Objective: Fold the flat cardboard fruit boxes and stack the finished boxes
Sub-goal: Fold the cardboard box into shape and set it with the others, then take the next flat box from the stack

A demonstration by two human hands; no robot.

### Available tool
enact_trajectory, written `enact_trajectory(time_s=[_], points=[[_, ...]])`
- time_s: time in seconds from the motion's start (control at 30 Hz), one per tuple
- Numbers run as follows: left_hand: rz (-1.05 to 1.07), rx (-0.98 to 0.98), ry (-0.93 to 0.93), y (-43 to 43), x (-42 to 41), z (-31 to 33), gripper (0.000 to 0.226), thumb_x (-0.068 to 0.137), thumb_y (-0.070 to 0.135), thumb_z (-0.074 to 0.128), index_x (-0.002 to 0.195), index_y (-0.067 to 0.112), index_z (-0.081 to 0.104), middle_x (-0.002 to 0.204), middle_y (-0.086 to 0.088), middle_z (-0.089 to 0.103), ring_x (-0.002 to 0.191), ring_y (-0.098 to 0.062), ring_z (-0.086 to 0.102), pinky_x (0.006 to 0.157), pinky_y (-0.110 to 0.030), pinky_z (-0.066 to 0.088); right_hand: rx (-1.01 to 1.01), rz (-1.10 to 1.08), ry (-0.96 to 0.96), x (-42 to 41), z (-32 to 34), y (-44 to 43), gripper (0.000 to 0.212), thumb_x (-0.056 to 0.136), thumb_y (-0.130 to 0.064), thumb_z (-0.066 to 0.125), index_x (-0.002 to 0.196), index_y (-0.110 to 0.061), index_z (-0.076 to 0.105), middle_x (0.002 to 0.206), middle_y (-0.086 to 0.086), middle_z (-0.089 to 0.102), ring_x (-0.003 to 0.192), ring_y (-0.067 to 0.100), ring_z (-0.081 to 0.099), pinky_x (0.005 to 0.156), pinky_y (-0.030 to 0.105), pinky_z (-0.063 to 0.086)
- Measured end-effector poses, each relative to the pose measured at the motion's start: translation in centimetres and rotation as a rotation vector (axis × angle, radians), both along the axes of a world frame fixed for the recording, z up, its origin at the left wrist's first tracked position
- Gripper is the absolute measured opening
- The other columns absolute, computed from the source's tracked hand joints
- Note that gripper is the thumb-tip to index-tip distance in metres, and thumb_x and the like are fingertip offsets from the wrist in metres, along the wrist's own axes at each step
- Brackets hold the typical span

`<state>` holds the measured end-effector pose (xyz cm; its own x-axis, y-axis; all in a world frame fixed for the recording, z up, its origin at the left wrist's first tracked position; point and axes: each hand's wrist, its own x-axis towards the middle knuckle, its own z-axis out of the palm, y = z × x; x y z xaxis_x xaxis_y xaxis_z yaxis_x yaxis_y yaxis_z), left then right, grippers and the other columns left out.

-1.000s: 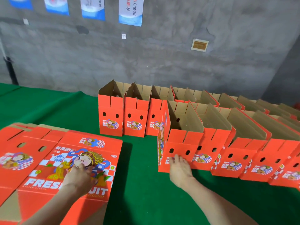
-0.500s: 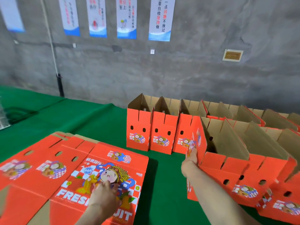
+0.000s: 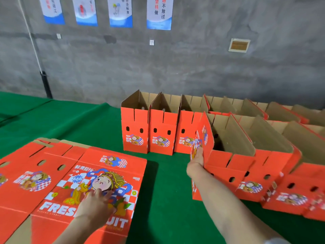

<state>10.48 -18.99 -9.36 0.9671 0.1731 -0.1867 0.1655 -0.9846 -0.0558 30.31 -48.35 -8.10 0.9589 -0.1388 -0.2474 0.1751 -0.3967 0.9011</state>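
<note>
Now the left hand (image 3: 95, 206) lays straight fingers (image 3: 99, 191) on the flat box (image 3: 109, 164), lengthwise toward 1 o'clock, while the right hand (image 3: 197, 161) meets the folded box (image 3: 228, 166), its grasp impossible to tell.

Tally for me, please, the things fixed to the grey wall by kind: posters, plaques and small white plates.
Blue-and-white posters: 4
Framed brown plaque: 1
Small white plates: 2
Total: 7
</note>
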Motion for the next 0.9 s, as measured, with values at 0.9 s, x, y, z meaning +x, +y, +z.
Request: enact_trajectory(time_s=[0.9], points=[[0.049,-0.171,-0.214,3.0,-3.4,-0.6,0.056,0.095,0.025,0.042,0.148,0.020,0.022,0.152,-0.006,0.025,0.140,-0.022,0.027,0.112,-0.030,0.027,1.704,0.344,0.423,-21.1,0.2,17.2,0.051,0.097,-0.010,0.043,0.146,-0.022,0.035,0.160,0.001,0.013,0.146,0.021,0.019,0.118,0.033,0.019]])
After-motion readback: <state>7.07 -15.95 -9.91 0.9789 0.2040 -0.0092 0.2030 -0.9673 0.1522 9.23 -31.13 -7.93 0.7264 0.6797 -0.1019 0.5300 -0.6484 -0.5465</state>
